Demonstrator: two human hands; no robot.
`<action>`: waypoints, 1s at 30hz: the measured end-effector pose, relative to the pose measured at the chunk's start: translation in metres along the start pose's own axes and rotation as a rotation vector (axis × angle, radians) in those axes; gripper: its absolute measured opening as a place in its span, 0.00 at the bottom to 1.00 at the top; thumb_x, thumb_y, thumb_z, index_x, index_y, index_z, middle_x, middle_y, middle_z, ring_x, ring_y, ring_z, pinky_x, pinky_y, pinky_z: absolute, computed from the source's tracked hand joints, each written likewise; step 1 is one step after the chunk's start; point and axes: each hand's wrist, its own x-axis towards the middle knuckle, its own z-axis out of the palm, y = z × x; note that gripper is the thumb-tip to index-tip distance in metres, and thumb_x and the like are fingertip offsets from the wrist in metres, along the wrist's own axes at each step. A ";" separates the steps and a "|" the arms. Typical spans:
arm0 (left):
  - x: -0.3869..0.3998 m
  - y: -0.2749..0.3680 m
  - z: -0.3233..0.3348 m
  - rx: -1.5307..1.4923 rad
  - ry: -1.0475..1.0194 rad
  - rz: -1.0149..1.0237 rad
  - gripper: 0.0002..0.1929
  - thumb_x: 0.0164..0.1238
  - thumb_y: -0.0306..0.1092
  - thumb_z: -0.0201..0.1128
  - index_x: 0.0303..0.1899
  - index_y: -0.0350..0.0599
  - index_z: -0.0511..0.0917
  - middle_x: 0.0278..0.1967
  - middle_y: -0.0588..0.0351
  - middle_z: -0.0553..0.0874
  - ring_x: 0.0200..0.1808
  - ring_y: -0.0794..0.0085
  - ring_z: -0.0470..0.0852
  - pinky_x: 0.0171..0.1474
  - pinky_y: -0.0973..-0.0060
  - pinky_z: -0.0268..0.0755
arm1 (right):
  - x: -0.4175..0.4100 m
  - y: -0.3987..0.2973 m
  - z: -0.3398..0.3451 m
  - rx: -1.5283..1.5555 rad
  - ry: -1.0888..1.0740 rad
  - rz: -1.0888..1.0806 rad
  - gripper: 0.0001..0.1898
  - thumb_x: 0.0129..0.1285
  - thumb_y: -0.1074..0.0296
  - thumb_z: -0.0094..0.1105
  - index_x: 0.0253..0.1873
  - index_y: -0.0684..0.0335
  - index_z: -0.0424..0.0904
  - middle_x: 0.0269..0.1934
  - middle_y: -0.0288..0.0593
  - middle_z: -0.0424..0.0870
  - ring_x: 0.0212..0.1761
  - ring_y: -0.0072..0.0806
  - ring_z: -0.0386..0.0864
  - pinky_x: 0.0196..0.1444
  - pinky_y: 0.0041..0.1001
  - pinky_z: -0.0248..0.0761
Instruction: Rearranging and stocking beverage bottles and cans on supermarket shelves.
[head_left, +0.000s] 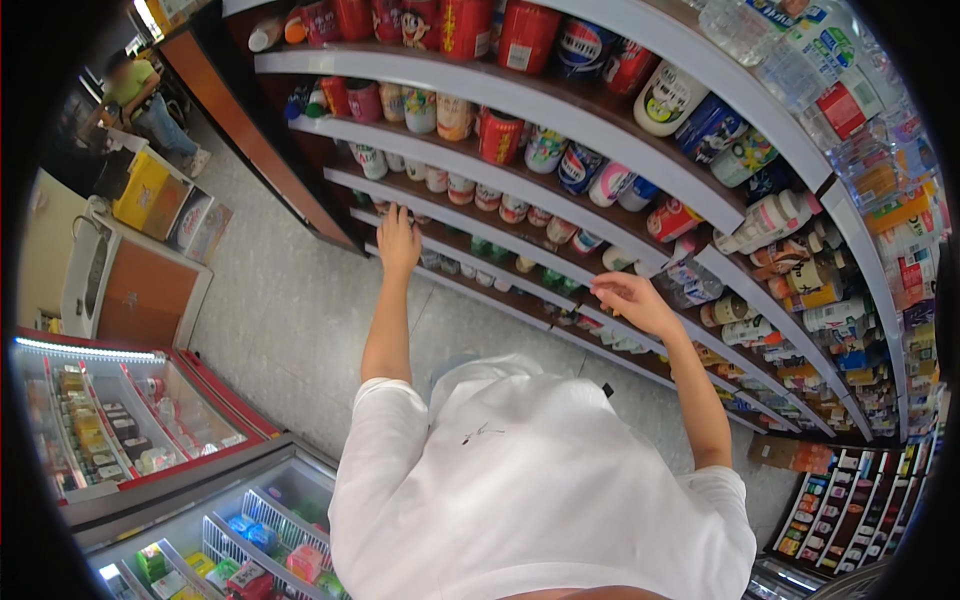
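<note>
My left hand (399, 240) reaches in at the left end of a low shelf of drinks, its fingertips among the containers there; whether it grips one cannot be seen. Just above it stands a row of cans (460, 189) on the shelf. My right hand (628, 300) is raised before the shelf edge with its fingers loosely curled and apart, and no item shows in it. Near it lie a clear plastic bottle (694, 281) and green bottles (561, 279). Higher up stand red cans (500, 136) and blue Pepsi cans (579, 166).
Long curved-looking shelf edges (480, 81) run across the front. Behind me at the left are a glass-door drinks cooler (244, 390) and an open freezer (176, 544). A sink (94, 262) and a yellow box (146, 191) stand further off, near a person (139, 94). A cardboard box (784, 452) sits at the right.
</note>
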 end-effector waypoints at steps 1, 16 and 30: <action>-0.050 -0.025 0.019 -0.053 -0.251 -0.188 0.28 0.60 0.37 0.61 0.62 0.39 0.67 0.63 0.43 0.70 0.63 0.51 0.69 0.63 0.56 0.61 | 0.000 0.002 0.005 -0.001 -0.011 -0.002 0.16 0.66 0.64 0.59 0.52 0.68 0.78 0.34 0.39 0.83 0.33 0.19 0.79 0.35 0.22 0.71; -0.470 -0.061 -0.057 -0.399 -1.023 -1.592 0.19 0.59 0.46 0.66 0.41 0.38 0.83 0.32 0.50 0.86 0.31 0.66 0.84 0.32 0.67 0.76 | -0.002 0.024 0.051 0.020 -0.260 0.138 0.08 0.62 0.67 0.64 0.35 0.65 0.77 0.25 0.33 0.80 0.27 0.16 0.77 0.28 0.19 0.71; -0.374 -0.103 -0.009 -0.519 -0.748 -1.320 0.24 0.61 0.48 0.62 0.52 0.38 0.79 0.43 0.49 0.85 0.44 0.61 0.85 0.43 0.58 0.75 | 0.033 -0.032 0.092 -0.087 -0.372 0.053 0.09 0.63 0.65 0.63 0.37 0.66 0.80 0.26 0.33 0.81 0.28 0.16 0.77 0.32 0.19 0.71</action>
